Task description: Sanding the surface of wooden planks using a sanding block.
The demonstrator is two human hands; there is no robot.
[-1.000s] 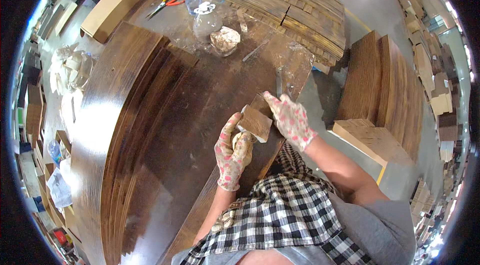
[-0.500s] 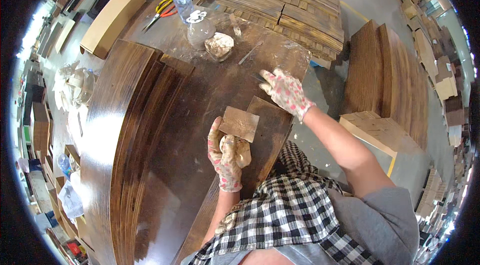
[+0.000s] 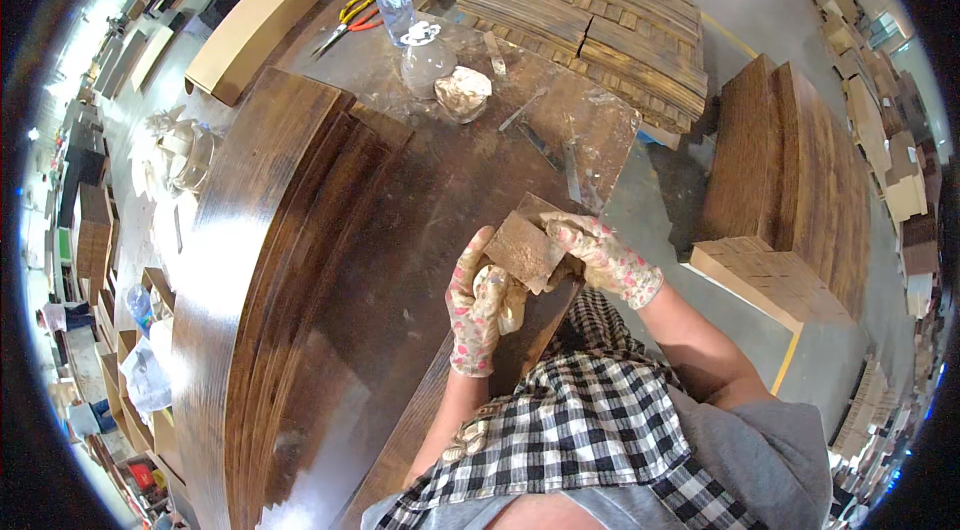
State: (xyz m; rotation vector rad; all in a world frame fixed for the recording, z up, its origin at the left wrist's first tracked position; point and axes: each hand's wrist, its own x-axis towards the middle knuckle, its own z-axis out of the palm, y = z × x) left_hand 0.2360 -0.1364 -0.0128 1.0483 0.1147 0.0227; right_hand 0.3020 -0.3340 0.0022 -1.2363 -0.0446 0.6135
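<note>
My left hand, in a pale glove with pink dots, is closed around a wadded cream cloth and a thin brown square piece, which looks like sandpaper or thin board. At the square's right corner, my right hand, gloved alike, has its fingers closed on the edge. Both hands are above the near right edge of a dark brown board. Beyond them, a narrow flat metal blade and a dark flat tool lie on the worn tabletop.
A stack of dark brown boards stands at left. Farther back are a clear bottle, a rounded container, a crumpled pale lump and scissors-like cutters. Stacked wood panels stand behind; more boards are at right.
My right hand has come back from the tabletop's far right to the brown square, uncovering the blade and flat tool. The square, in my left hand, has turned and moved slightly right.
</note>
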